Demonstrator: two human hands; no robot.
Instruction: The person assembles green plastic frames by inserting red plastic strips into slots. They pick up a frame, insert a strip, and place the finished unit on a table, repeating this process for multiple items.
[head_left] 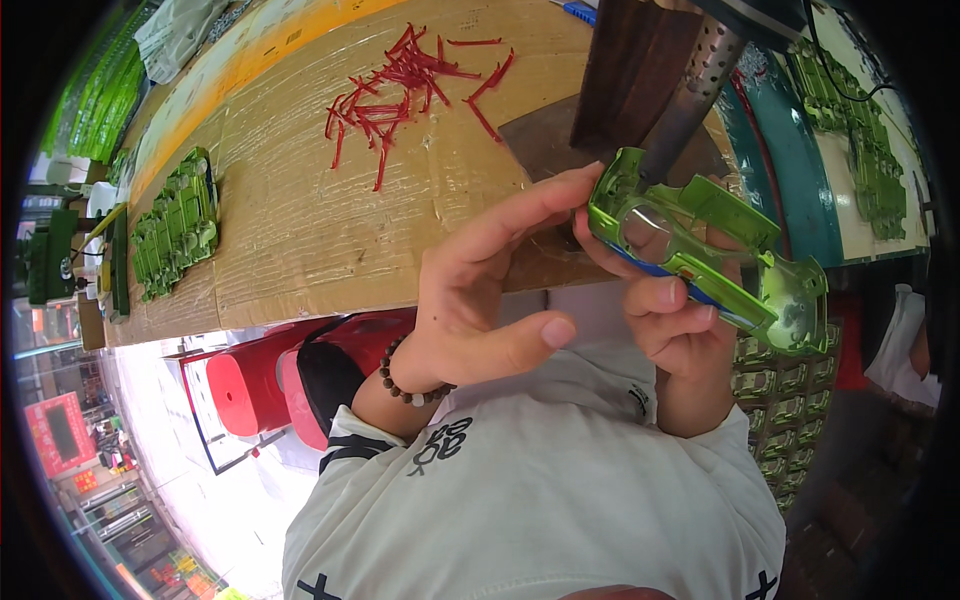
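Observation:
A translucent green plastic shell [720,255] with rounded openings and a blue edge underneath is tilted in front of me, above the table's near edge. My right hand [680,325] grips it from below, fingers curled against its near side. My left hand [480,285] has its thumb spread well apart and its forefinger stretched out, the tip touching the shell's left end; nothing is clasped in it. A metal nozzle with holes [690,95] comes down from the upper right, its end close behind the shell. Whether the two touch, I cannot tell.
Thin red plastic pieces [400,90] lie heaped on the cardboard-covered table [290,240]. Green plastic parts [180,225] stand in a row at left; more [875,165] are at far right. A brown metal upright [630,70] is beside the nozzle. Red stools [250,385] stand below.

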